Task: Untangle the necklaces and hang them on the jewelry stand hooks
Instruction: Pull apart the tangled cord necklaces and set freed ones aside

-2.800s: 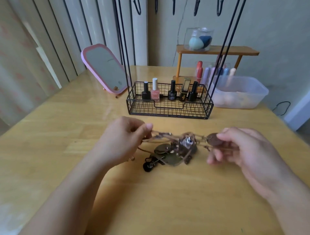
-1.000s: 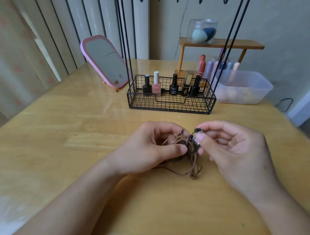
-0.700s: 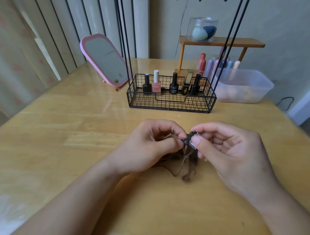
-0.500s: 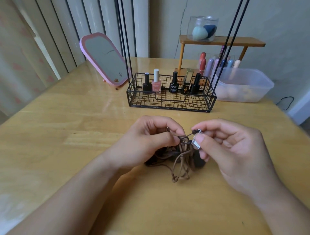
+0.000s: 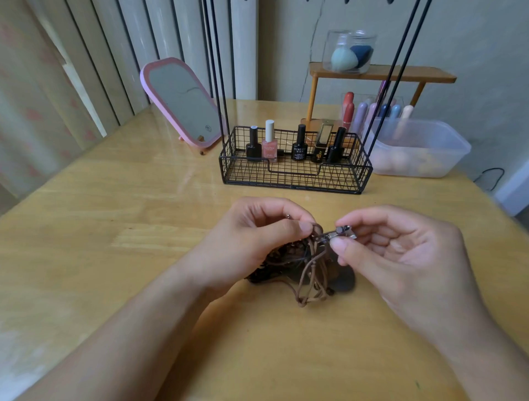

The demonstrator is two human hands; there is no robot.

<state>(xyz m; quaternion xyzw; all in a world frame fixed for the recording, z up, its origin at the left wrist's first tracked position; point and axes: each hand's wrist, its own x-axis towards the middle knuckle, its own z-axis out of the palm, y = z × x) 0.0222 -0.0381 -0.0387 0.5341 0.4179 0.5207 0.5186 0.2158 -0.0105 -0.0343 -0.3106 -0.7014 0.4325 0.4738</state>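
A tangle of brown cord necklaces (image 5: 310, 272) with dark pendants hangs between my hands, its lower loops touching the wooden table (image 5: 143, 206). My left hand (image 5: 257, 237) pinches the cords at the top of the knot. My right hand (image 5: 400, 252) pinches a small metal clasp end (image 5: 342, 232) pulled out to the right. The jewelry stand (image 5: 294, 174) is a black wire basket with thin black rods rising out of the frame; only the hook tips (image 5: 347, 1) show at the top edge.
Several nail polish bottles (image 5: 269, 141) stand in the basket. A pink-framed mirror (image 5: 183, 103) leans at the back left. A clear plastic tub (image 5: 420, 148) and a small wooden shelf (image 5: 380, 74) with a sponge jar sit at the back right.
The hands came together from a wide stretch and gathered the tangle. In the last second the right hand drew the clasp end slightly right, and the loops dropped lower.
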